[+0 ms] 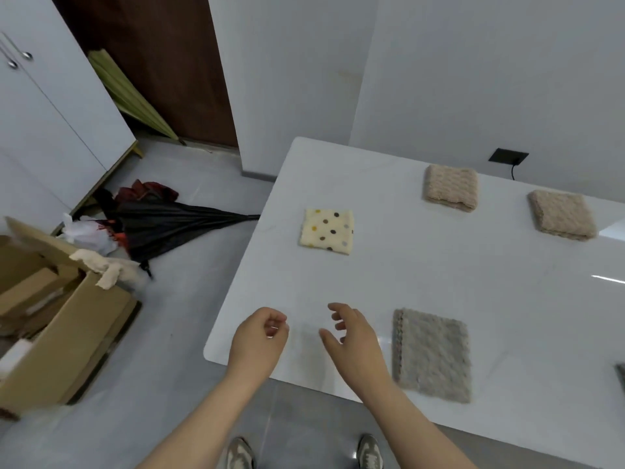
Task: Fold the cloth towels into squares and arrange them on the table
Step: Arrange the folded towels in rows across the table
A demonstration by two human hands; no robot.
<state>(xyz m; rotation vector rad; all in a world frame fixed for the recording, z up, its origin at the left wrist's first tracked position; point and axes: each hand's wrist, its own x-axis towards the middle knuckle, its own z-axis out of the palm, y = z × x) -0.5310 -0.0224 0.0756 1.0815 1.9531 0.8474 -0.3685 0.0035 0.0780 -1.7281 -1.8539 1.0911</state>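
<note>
Single head-worn wide view looks down and forward, close over the tabletop spreading toward 2 o'clock, floor at 9.

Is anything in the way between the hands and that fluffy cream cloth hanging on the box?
Nothing visible blocks it. The cream cloth drapes over the rim of the cardboard box, left of the table. Only bare floor shows between it and the empty left hand. The black umbrella lies just beyond the cloth.

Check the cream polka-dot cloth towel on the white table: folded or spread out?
Folded. The cream polka-dot cloth towel lies flat as a compact square, with a thick, layered near edge.
</note>
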